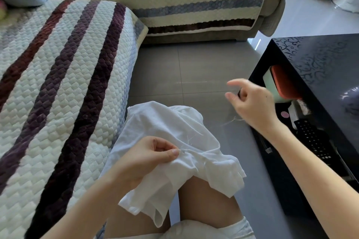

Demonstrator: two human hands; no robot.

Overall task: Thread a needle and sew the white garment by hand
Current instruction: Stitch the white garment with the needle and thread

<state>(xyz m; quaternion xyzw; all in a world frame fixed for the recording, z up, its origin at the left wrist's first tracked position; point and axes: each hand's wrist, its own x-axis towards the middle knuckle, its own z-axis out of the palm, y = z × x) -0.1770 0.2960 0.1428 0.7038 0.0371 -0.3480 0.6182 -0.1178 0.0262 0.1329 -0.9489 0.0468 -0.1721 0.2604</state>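
The sofa [64, 87] runs along my left with its striped quilted cover, and the black table [318, 58] sits to my right, close enough that its shelf clutter is within reach while I work. Between them is bare grey floor [194, 68], which gives the right arm room to swing out.

The garment [165, 128] lies draped over my knees, so the lap carries its weight and the spot being sewn stays near my eyes. My left hand [147, 155] is clenched on a fold of it, thumb pressed against forefinger right at the puckered place, I judge to keep the cloth taut and the stitch from slipping as the thread is drawn.

My right hand [250, 101] is raised well away from the cloth, up and toward the table, fingers curled with the forefinger extended. I take this as the pull at the end of a stitch. I cannot tell whether it pinches the needle; none shows.

A faint thread [231, 120] trails below that wrist, and fine strands stand off the cloth near my left thumb.
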